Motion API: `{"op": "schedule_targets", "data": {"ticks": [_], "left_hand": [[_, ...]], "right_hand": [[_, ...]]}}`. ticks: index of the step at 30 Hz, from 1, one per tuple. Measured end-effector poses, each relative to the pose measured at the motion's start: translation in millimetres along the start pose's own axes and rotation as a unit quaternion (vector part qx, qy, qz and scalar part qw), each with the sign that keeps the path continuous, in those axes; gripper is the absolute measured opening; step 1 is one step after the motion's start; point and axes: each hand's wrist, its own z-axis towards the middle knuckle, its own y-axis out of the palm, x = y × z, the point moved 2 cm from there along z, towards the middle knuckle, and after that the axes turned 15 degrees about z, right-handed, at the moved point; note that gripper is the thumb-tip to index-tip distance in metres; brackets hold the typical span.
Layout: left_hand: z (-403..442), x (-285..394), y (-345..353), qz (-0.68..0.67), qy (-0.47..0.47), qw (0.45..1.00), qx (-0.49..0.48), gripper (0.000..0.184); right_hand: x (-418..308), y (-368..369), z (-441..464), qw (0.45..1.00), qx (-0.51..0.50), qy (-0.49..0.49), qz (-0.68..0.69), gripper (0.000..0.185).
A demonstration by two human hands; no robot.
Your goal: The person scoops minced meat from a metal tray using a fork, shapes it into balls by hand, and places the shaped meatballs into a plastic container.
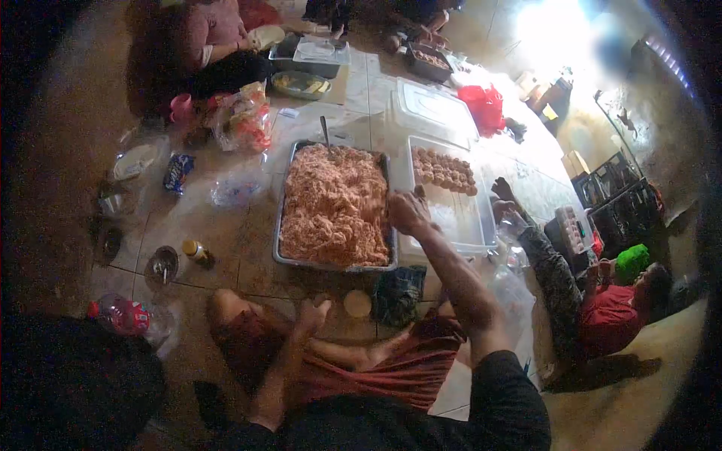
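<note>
A large rectangular tray (393,255) full of pinkish minced mixture (335,203) lies on the tiled floor in front of me, with a spoon handle (325,131) standing up at its far edge. My right hand (410,213) is at the tray's right edge, beside a clear plastic box (455,225); its fingers are curled, and what they hold is too small to make out. Rows of shaped pieces (444,171) sit in the far part of that box. Near my knee, below the tray, my left hand (313,313) is closed, its contents hidden. A round tan disc (357,304) lies just right of it.
On the left are a yellow-capped jar (197,252), a bottle (128,316), a blue packet (177,173) and plastic bags (244,120). A clear lid (432,105) lies beyond the box. Other people sit at the back and right, one in red (613,312).
</note>
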Motion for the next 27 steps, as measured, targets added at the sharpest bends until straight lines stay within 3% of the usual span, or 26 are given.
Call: {"op": "schedule_targets", "data": {"ticks": [1, 3, 4, 6, 7, 8, 10, 11, 15, 18, 19, 22, 24, 27], "left_hand": [[0, 3, 0, 0.003, 0.000, 1.000, 0.005, 0.070], [-1, 3, -2, 0.005, 0.000, 1.000, 0.013, 0.070], [-2, 3, -3, 0.005, 0.000, 1.000, 0.017, 0.071], [-7, -1, -4, 0.005, -0.002, 1.000, 0.023, 0.071], [-9, -4, -5, 0.005, -0.004, 1.000, 0.026, 0.072], [-12, -8, -6, 0.005, -0.005, 1.000, 0.027, 0.072], [-17, -13, -8, 0.004, -0.008, 1.000, 0.028, 0.073], [-17, -13, -10, 0.004, -0.010, 1.000, 0.028, 0.073], [-18, -12, -13, 0.003, -0.012, 1.000, 0.027, 0.075], [-18, -12, -12, -0.009, -0.012, 1.000, 0.018, 0.076], [-15, -12, -11, -0.012, -0.011, 1.000, 0.014, 0.076], [-11, -13, -9, -0.031, -0.009, 0.999, 0.009, 0.078], [-9, -13, -4, -0.043, -0.014, 0.999, 0.007, 0.078], [-3, -12, 0, -0.088, -0.021, 0.996, -0.010, 0.080]], "right_hand": [[4, -5, -7, 1.000, 0.007, -0.003, 0.000, 0.016], [10, 0, -24, 0.989, -0.065, -0.129, -0.026, 0.014], [2, -6, -31, 0.989, -0.063, -0.134, -0.026, 0.014], [-38, -41, -56, 0.997, 0.015, -0.054, 0.054, 0.013], [-72, -62, -68, 0.999, 0.013, -0.035, -0.008, 0.012], [-74, -55, -69, 0.999, 0.009, -0.037, -0.005, 0.012], [-77, -51, -76, 0.980, 0.158, -0.081, 0.091, 0.014], [-79, -45, -74, 0.978, 0.121, -0.070, 0.154, 0.023], [-90, 8, -71, 0.961, 0.111, -0.144, 0.209, 0.020], [-73, 63, -88, 0.962, 0.112, -0.191, 0.158, 0.024], [-52, 86, -91, 0.954, 0.165, -0.233, 0.093, 0.024], [-70, 38, -114, 0.981, 0.076, -0.153, 0.094, 0.024], [-78, 8, -118, 0.993, -0.029, -0.038, 0.107, 0.021], [-70, -31, -112, 0.996, 0.020, -0.058, 0.069, 0.012]]}}
